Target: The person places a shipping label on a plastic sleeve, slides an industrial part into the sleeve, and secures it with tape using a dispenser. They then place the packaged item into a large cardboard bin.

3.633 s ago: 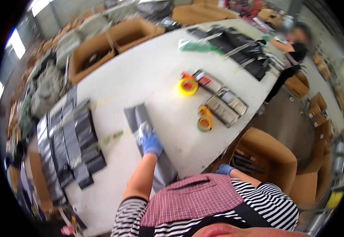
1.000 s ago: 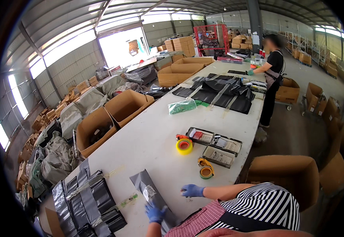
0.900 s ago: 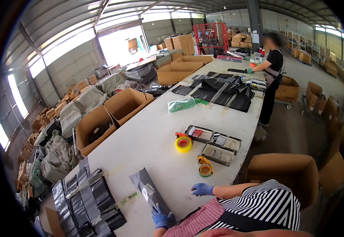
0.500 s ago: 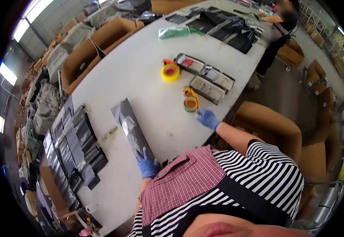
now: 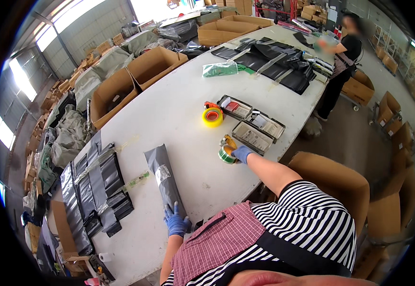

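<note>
1. Grey plastic mailer (image 5: 170, 194): long and narrow, surface creased and slightly glossy. It lay flat on the white bench (image 5: 193, 167), in front of the person and a little to the left, running from its squared far end down toward the checked apron (image 5: 217, 229).
2. A whitish, shiny label (image 5: 162, 174) sat on the mailer's upper face, roughly midway along the visible length; its print was too small to make out.
3. Left hand (image 5: 176, 223), in a blue glove: wide, fingers spread, resting on the near end of the mailer and pressing from above rather than gripping.
4. Right hand (image 5: 241, 153), also blue-gloved: arm extended, fingers against the near right side of the tape dispenser (image 5: 226, 151). How far the fingers had closed could not be told. The dispenser had a yellow-orange frame and a green-edged roll, which appeared tilted.
5. Near the dispenser: a second tape dispenser (image 5: 212, 117) with a bright yellow roll and orange-red frame. Beside both, three shallow black trays (image 5: 251, 137) held slips and small packs.
6. Left of the mailer, well apart: a spread of grey and black plastic bags (image 5: 95, 186), overlapping and crossed by clear tape.
</note>
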`<action>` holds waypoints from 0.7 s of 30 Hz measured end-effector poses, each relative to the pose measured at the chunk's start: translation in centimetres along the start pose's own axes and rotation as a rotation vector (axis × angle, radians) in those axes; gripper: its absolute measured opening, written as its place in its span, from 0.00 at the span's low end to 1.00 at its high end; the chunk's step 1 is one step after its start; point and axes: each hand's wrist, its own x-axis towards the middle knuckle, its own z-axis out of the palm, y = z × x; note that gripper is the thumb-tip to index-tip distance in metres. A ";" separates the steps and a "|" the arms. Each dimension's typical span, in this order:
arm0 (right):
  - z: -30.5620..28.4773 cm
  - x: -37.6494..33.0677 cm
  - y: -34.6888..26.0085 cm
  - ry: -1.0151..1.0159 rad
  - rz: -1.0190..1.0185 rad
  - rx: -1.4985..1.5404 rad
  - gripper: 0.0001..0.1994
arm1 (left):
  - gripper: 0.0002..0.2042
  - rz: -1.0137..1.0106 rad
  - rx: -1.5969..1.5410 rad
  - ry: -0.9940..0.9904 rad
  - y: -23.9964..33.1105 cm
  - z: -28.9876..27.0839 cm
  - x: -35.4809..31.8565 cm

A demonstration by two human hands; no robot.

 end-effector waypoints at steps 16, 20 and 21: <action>3.1 -22.5 -3.0 -0.202 -0.943 0.196 0.27 | 0.31 0.242 -1.694 -0.315 8.4 -11.7 -3.5; 3.1 -25.7 -4.3 -0.037 -1.093 -0.105 0.31 | 0.34 0.199 -1.649 -0.369 7.2 -10.3 -3.3; 2.7 -25.8 -4.3 -0.014 -1.142 -0.190 0.32 | 0.32 0.229 -1.654 -0.370 7.3 -10.2 -3.5</action>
